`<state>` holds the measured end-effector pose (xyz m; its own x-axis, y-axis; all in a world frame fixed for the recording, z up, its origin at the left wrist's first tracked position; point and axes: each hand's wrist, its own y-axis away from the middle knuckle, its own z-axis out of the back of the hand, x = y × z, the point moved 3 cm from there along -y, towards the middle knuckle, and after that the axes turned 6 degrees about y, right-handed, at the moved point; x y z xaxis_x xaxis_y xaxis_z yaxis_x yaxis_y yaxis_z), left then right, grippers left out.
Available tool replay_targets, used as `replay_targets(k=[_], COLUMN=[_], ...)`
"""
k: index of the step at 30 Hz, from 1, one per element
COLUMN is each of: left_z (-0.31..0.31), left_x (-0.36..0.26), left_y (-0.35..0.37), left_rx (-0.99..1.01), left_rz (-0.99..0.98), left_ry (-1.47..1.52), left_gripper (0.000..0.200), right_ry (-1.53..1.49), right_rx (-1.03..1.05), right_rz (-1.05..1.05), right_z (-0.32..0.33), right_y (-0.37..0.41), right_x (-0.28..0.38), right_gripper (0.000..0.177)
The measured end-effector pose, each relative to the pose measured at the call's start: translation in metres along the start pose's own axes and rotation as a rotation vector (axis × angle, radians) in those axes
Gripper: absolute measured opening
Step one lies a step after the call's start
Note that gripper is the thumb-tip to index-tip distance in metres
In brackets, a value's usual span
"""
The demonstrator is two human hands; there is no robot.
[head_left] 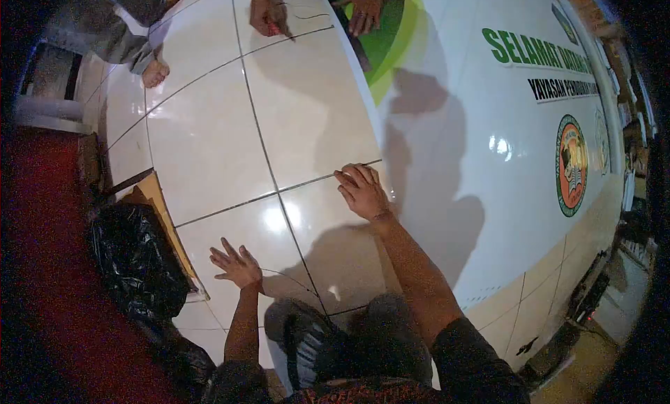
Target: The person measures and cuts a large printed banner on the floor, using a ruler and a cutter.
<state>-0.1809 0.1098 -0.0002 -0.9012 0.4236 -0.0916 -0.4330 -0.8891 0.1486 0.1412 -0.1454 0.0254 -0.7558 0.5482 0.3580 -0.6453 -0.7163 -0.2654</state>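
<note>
My left hand [238,266] rests on the tiled floor [209,152] with its fingers spread and nothing in it. A thin dark line, perhaps a thread, runs from beside it toward my knees. My right hand [363,192] lies at the left edge of a large printed banner [433,194], fingers slightly apart and holding nothing visible. The banner is spread over the floor and bears green and black lettering and a round orange emblem [572,165].
At the top, another person's hand [266,14] holds a small red object [273,28]; their other hand [366,11] touches the banner. Someone's bare foot [155,74] is at upper left. A black plastic bag [136,257] lies at left beside a cardboard piece [166,219].
</note>
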Motion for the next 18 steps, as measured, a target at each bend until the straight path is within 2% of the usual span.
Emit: replay_targets(k=[2,9,13,14,15,17,18], left_z=[-0.003,0.007,-0.008,0.006,-0.01,-0.049,-0.052], left_x=[0.001,-0.008,0.005,-0.009,0.003,0.041,0.043], left_y=[-0.002,0.004,0.0,0.005,-0.001,-0.018,-0.017], left_rx=[-0.036,-0.043,-0.097,-0.069,-0.062,-0.163,-0.155], left_rz=[-0.045,-0.018,-0.06,-0.011,-0.014,-0.214,-0.215], left_ry=[0.054,0.077,0.107,0.069,0.064,-0.086,-0.093], left_gripper=[0.066,0.066,0.067,0.066,0.066,0.067,0.067], right_ry=[-0.017,-0.018,-0.012,-0.012,-0.013,0.025,0.02], right_rx=[-0.021,-0.041,-0.07,-0.071,-0.066,-0.117,-0.11], right_rz=[0.021,0.044,0.075,0.069,0.062,0.099,0.093], right_z=[-0.006,-0.013,-0.018,-0.015,-0.018,-0.025,-0.027], right_y=[-0.002,0.007,0.009,0.009,0.01,0.012,0.013], right_x=[-0.004,-0.005,-0.008,-0.006,-0.008,-0.01,-0.01], right_gripper=[0.038,0.035,0.034,0.033,0.033,0.032,0.032])
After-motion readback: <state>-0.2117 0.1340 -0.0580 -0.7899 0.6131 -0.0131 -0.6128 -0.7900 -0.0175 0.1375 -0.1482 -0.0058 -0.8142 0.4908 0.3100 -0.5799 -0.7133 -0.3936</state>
